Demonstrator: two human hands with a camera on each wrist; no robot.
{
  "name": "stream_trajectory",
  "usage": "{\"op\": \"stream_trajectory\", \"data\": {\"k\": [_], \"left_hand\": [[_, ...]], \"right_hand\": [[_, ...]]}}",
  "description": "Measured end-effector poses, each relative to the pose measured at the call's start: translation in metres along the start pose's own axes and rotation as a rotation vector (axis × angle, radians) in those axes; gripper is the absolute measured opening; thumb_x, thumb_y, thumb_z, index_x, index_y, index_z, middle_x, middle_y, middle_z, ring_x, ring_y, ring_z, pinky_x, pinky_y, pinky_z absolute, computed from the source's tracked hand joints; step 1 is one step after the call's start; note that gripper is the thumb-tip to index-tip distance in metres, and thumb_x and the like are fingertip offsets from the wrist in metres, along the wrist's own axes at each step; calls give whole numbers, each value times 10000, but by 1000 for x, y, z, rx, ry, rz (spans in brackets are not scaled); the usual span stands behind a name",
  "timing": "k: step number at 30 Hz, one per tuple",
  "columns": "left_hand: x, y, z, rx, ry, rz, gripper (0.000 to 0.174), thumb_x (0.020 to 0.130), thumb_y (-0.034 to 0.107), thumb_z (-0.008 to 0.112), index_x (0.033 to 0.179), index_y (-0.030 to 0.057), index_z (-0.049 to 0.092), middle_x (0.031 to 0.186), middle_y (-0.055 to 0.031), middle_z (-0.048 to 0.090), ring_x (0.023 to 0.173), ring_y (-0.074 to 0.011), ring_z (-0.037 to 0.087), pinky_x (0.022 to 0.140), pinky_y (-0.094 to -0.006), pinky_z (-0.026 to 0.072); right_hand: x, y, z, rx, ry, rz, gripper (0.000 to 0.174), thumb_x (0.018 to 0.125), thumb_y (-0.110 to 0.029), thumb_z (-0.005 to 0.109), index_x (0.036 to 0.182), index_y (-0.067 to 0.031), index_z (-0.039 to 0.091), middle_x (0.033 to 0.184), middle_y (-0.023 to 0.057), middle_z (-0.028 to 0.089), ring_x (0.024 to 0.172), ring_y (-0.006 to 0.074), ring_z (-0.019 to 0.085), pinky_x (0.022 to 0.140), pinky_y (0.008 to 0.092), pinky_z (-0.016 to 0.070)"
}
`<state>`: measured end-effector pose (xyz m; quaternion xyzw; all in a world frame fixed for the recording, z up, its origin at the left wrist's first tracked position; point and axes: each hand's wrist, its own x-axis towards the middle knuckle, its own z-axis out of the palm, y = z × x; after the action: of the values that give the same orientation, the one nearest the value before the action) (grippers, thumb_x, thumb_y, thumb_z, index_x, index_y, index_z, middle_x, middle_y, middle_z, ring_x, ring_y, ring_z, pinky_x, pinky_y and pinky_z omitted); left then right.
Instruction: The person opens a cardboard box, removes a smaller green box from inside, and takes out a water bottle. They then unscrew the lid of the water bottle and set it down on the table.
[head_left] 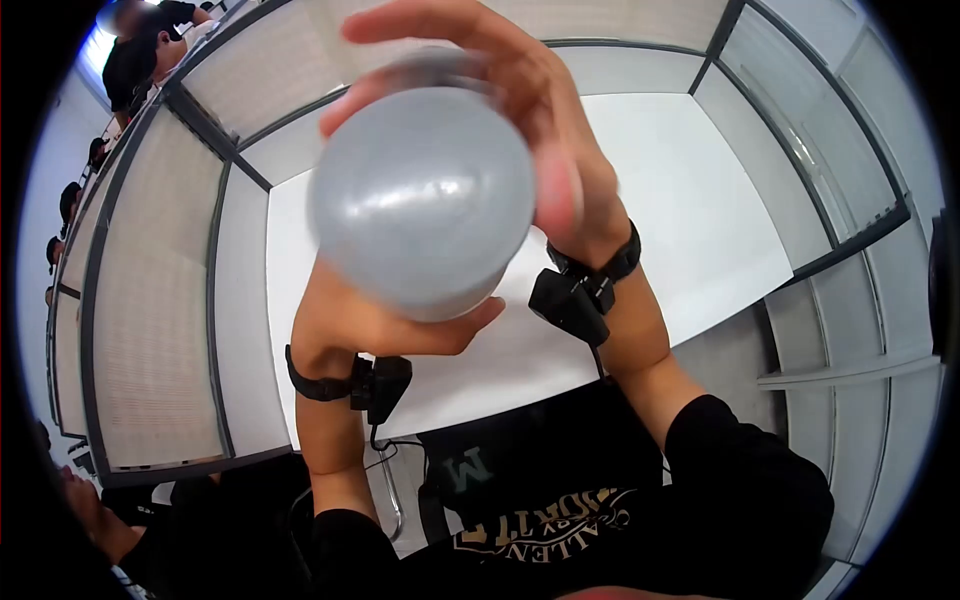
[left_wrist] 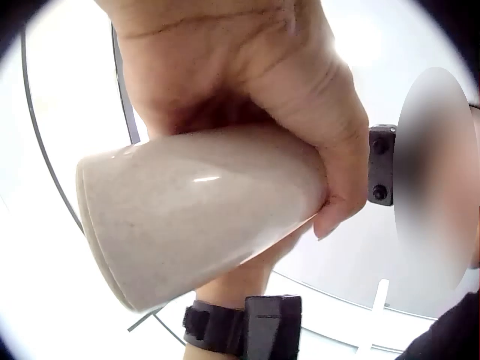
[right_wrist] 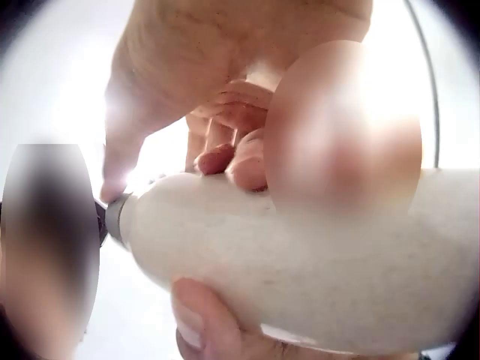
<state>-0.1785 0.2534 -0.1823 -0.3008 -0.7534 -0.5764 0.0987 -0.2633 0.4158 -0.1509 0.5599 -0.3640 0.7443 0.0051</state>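
A pale, off-white bottle (left_wrist: 195, 202) is held up over the table, its rounded grey end large in front of the head camera. My left hand (head_left: 365, 315) grips its body from below, the fingers wrapped around the tapered part in the left wrist view. My right hand (head_left: 545, 105) curves around the bottle from above and the right, blurred in the head view. In the right wrist view the thumb of that hand is right at the grey ring (right_wrist: 115, 217) on the narrow end, and curled fingertips rest along the bottle's side.
Below the hands lies a white table (head_left: 700, 200), bordered by grey-framed partition panels (head_left: 155, 290). Each wrist carries a black strapped camera (head_left: 572, 305). Other people (head_left: 145, 60) sit beyond the left partition. A cable hangs by the left forearm.
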Motion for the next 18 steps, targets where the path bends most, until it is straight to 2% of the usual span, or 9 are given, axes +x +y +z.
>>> {"op": "stream_trajectory", "data": {"k": [3, 4, 5, 6, 9, 11, 12, 15, 18], "left_hand": [[5, -4, -4, 5, 58, 124, 725, 587, 183, 948, 1232, 4, 668, 1075, -112, 759, 924, -245, 738, 856, -378, 589], [10, 9, -2, 187, 51, 68, 672, 619, 186, 935, 1209, 2, 670, 1032, -116, 764, 913, -237, 739, 833, -357, 586], [11, 9, 2, 143, 136, 31, 582, 651, 189, 920, 1146, -4, 683, 1001, -118, 766, 893, -219, 739, 808, -346, 583], [13, 8, 2, 151, 185, 4, 563, 657, 191, 921, 1129, -5, 685, 997, -119, 766, 888, -214, 738, 804, -351, 582], [18, 6, -1, 259, 249, -23, 545, 685, 163, 912, 1144, -7, 672, 991, -118, 764, 885, -201, 737, 814, -345, 585], [20, 15, 7, 304, 304, -109, 555, 695, 140, 905, 1173, -2, 659, 992, -114, 763, 890, -193, 737, 821, -337, 588], [20, 5, 14, 108, 358, -67, 552, 702, 111, 895, 1186, 11, 649, 998, -97, 758, 900, -176, 736, 824, -323, 594], [15, 5, 10, 195, 271, -113, 558, 698, 102, 893, 1191, 19, 644, 1008, -81, 753, 906, -165, 735, 821, -319, 598], [15, 14, 13, 226, 295, -163, 524, 701, 123, 897, 1156, 24, 657, 990, -73, 745, 882, -180, 727, 796, -332, 591]], "right_hand": [[1, 15, -8, -81, 141, -11, 610, 893, -408, 841, 1339, -42, 643, 1169, 204, 749, 1019, 275, 773, 899, 369, 646], [3, 20, -16, -140, 92, -99, 535, 964, -376, 782, 1350, -38, 630, 1181, 199, 746, 1030, 274, 772, 931, 384, 638], [5, 19, -20, -139, 88, -76, 532, 964, -380, 780, 1343, -37, 633, 1185, 195, 745, 1032, 275, 771, 925, 387, 641], [6, 14, -22, -137, 85, -51, 528, 964, -383, 778, 1335, -35, 636, 1190, 191, 744, 1034, 276, 770, 919, 389, 643], [1, -4, -3, -111, 111, -20, 784, 822, -292, 917, 1431, 32, 545, 1189, 214, 696, 1131, 300, 698, 1046, 429, 521], [3, 10, -5, -125, 14, -82, 831, 777, -281, 944, 1438, 25, 544, 1183, 208, 699, 1130, 295, 704, 1048, 431, 532], [2, 11, -3, -123, 16, -66, 851, 763, -271, 952, 1444, 24, 537, 1185, 205, 697, 1130, 292, 704, 1044, 431, 540], [0, 9, 1, -103, 31, -20, 912, 720, -241, 974, 1463, 21, 515, 1190, 197, 692, 1129, 285, 706, 1032, 430, 563], [1, 8, 4, -77, 78, -7, 976, 677, -212, 997, 1481, 17, 493, 1196, 188, 686, 1128, 278, 708, 1021, 429, 587]]}}
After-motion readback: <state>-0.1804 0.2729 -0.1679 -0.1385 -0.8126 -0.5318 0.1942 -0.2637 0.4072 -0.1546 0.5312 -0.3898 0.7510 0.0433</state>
